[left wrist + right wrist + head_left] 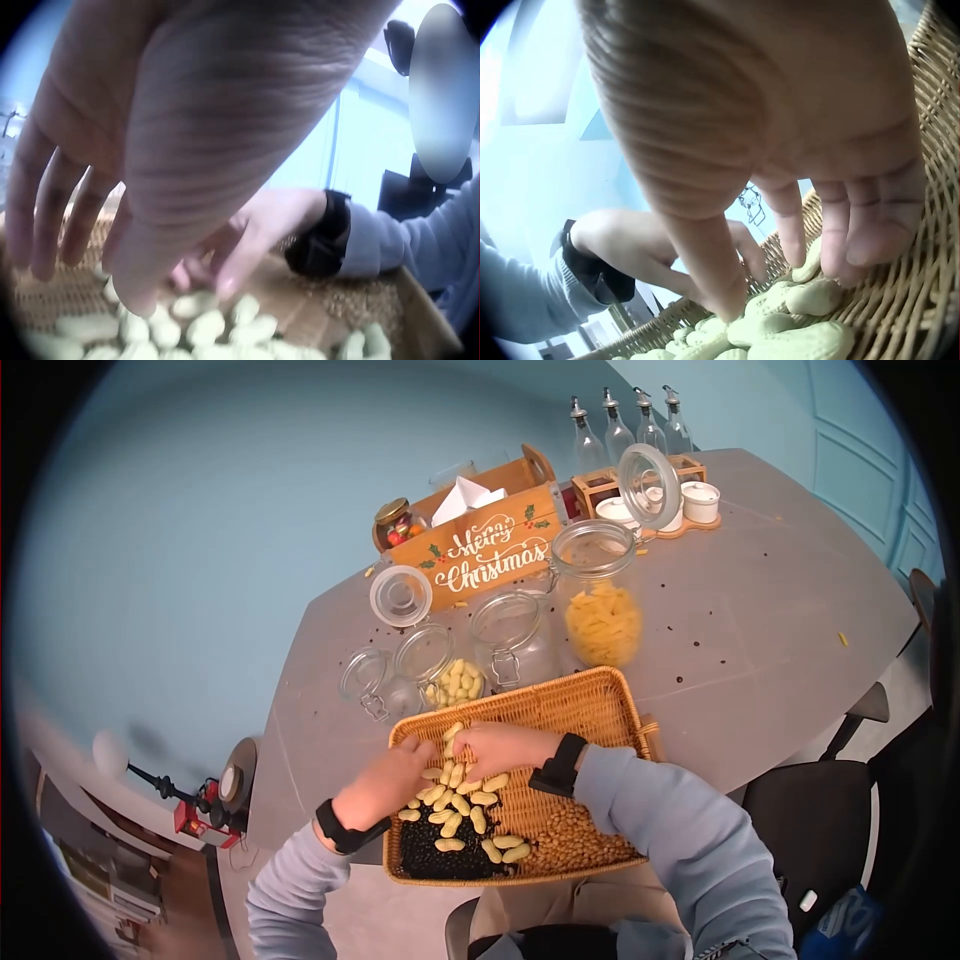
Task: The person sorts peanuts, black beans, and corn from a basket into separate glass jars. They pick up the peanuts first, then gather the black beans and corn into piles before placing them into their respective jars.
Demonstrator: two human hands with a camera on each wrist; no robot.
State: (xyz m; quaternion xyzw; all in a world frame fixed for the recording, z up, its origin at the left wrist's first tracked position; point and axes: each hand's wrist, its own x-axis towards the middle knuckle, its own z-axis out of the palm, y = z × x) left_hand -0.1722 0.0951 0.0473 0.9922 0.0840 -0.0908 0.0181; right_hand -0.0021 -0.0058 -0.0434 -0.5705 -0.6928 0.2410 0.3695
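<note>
A wicker basket [575,695] holds whole peanuts [478,818] spread over black beans [425,852], with small brown nuts or beans [570,845] at its near right. The left hand [385,785] hangs over the basket's left side; in the left wrist view that hand [172,135] has its fingers loosely extended downward above the peanuts [206,328], holding nothing visible. Close by on the right, the right hand [500,748] reaches down among the peanuts. The right wrist view shows this hand [780,142] with spread fingers and thumb touching peanuts [814,296], none clearly gripped.
Behind the basket stand a jar with peanuts [458,685], a clear jar [510,640] and a jar of yellow pasta [603,622]. Farther back are a Christmas crate [490,550], white pots [700,502] and glass bottles [618,435]. Dark beans [680,679] lie scattered on the table [740,610].
</note>
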